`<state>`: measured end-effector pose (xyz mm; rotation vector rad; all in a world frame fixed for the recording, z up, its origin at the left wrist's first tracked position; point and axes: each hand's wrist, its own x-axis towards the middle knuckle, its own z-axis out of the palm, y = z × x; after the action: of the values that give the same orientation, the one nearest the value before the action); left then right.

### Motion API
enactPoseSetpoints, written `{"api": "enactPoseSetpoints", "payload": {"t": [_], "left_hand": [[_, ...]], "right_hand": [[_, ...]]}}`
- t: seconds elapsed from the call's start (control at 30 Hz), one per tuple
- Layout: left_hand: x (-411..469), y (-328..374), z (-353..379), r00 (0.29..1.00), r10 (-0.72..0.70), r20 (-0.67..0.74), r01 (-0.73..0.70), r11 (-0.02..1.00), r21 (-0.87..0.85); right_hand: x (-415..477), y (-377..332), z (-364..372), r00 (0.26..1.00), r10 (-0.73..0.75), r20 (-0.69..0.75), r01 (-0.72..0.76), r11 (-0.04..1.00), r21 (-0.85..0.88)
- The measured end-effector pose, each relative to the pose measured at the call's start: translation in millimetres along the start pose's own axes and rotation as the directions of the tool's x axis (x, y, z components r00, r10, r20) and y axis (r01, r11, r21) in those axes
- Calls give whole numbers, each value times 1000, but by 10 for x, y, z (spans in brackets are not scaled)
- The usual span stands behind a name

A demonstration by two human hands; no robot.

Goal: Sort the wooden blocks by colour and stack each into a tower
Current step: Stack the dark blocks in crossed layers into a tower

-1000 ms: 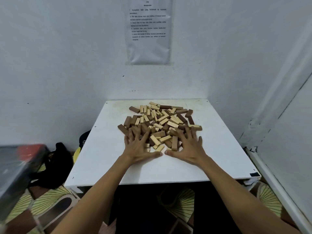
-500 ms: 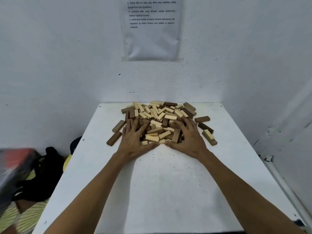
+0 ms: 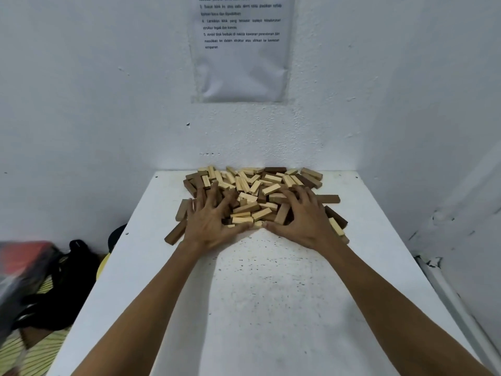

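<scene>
Head view. Dark block [image 3: 175, 232]: loose, just left of the left hand [image 3: 208, 226]. Risk: a sideways sweep sends it off the table [image 3: 271, 294] edge.
Left hand: fingers spread wide, flat on the pile of wooden blocks [image 3: 254, 185], holding nothing.
Pile: light and dark mixed, unsorted, lying beyond and between both hands. Risk: a hard forward push jams it against the wall.
Right hand [image 3: 301, 221]: fingers splayed and arched over the pile, no grip evident.
Hidden: blocks under both palms, and blocks beside the right wrist partly covered.
Wall notice [image 3: 241, 50]: top cut off.
</scene>
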<state>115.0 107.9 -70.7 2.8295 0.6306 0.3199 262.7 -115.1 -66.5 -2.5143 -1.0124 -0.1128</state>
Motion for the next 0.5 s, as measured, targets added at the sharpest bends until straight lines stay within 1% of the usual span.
{"api": "enactPoseSetpoints", "payload": {"t": [0.03,0.1,0.13,0.17,0.2,0.23,0.3,0.33,0.4,0.43,0.5], "left_hand": [[-15,-16,-31,999,-4,-47,4,1000,7],[-49,-94,-60,989,-44,-138,45,999,0],[-69,-148,-58,984,-81,-160,82,997,2],[-90,-207,-54,980,-115,-165,119,993,13],[-122,-260,-42,977,-144,-159,150,988,26],[-164,-305,-24,974,-170,-151,178,983,36],[-246,-393,29,966,-212,-146,221,974,47],[-276,-422,47,963,-224,-148,234,971,52],[-306,-444,76,958,-239,-159,247,969,29],[-295,-430,76,952,-255,-168,254,967,-26],[-237,-355,34,936,-310,-165,273,938,-212]], "right_hand": [[-44,20,-51,997,-3,-72,5,1000,26],[-146,112,-96,962,-4,-272,39,992,122],[-194,185,-94,939,14,-343,37,989,142],[-228,264,-83,926,46,-375,6,991,135],[-257,338,-76,925,87,-370,-51,993,105],[-281,409,-57,933,136,-333,-123,991,61],[-319,492,-23,944,238,-226,-252,967,-32],[-326,530,8,944,272,-188,-287,956,-57],[-329,550,44,940,301,-158,-312,949,-45],[-314,544,58,938,305,-164,-312,950,-16],[-240,512,86,929,322,-180,-314,947,70]]}}
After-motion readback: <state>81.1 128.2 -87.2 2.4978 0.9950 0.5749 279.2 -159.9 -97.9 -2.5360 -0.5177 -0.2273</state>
